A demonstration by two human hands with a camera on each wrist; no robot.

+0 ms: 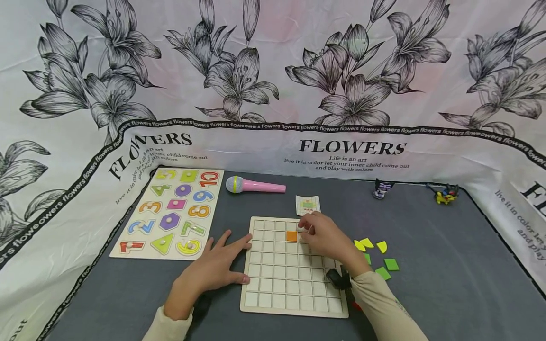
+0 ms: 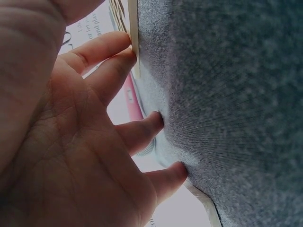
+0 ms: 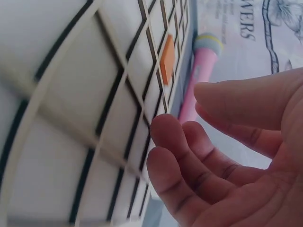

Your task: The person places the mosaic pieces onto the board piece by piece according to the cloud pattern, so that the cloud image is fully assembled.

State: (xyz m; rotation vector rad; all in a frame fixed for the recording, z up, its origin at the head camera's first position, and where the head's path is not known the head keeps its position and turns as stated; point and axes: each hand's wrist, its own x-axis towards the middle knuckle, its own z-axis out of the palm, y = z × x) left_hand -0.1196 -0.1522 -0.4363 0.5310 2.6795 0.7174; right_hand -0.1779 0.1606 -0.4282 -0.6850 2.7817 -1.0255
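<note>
Board (image 1: 265, 299): your left hand (image 1: 217, 266) splays wide against its left edge; your right hand (image 1: 326, 235) (holding nothing) curls loosely over its far end, where its grid holds an orange tile (image 1: 291, 236)

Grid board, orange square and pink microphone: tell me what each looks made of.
Grid board: probably wood, matte, with pale tan ridges. Orange square: perhaps plastic or painted wood, evenly coloured; its edge matches its face. Pink microphone: likely plastic, judging by its smooth, uniformly coloured handle.

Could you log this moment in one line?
left hand: touches grid board edge | right hand: over board, beside orange tile | microphone: beyond board
</note>
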